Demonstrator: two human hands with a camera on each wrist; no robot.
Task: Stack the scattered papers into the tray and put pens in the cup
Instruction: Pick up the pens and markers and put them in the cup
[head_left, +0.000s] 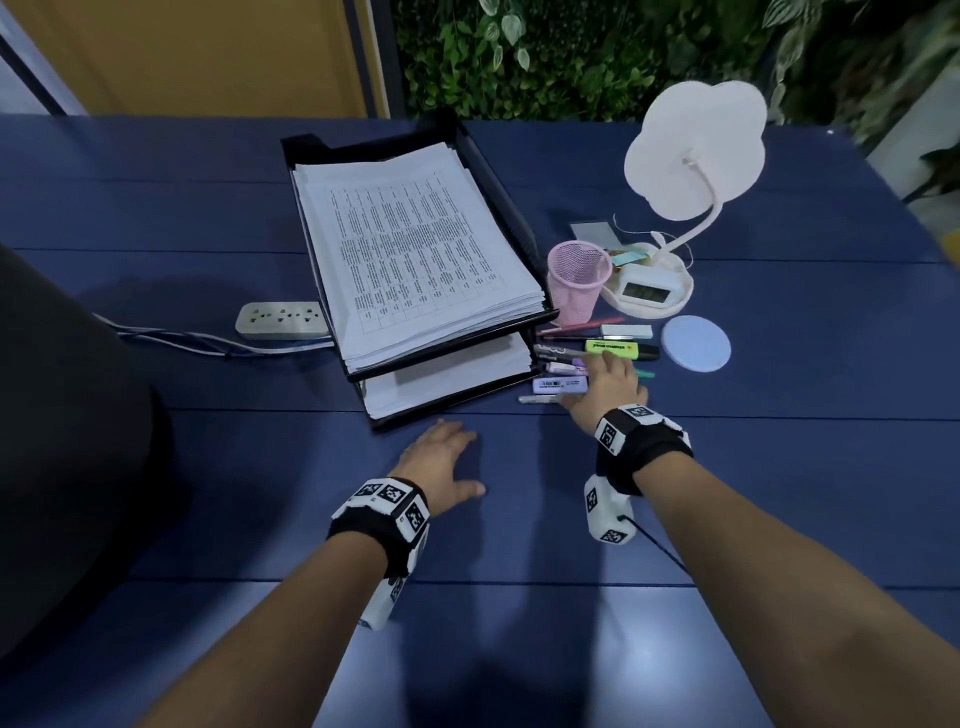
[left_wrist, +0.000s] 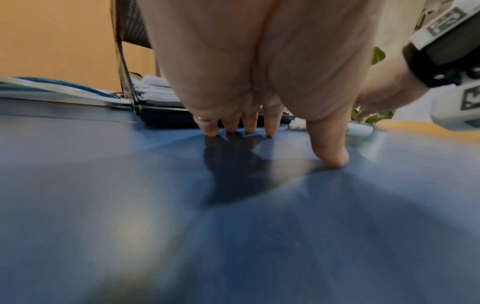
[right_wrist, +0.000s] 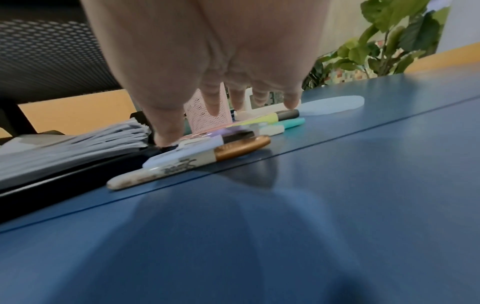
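Papers (head_left: 415, 244) look already stacked in the tray (head_left: 498, 171), so pens are up next. The right hand (head_left: 608, 382) is spread over the markers (head_left: 563, 358), nothing gripped; the left hand (head_left: 441, 462) is rested flat on the tabletop (head_left: 208, 467). One marker needs pinching and dropping into the pink mesh cup (head_left: 576, 280).

papers (head_left: 415, 249) in tray (head_left: 511, 200), cup (head_left: 577, 280) right
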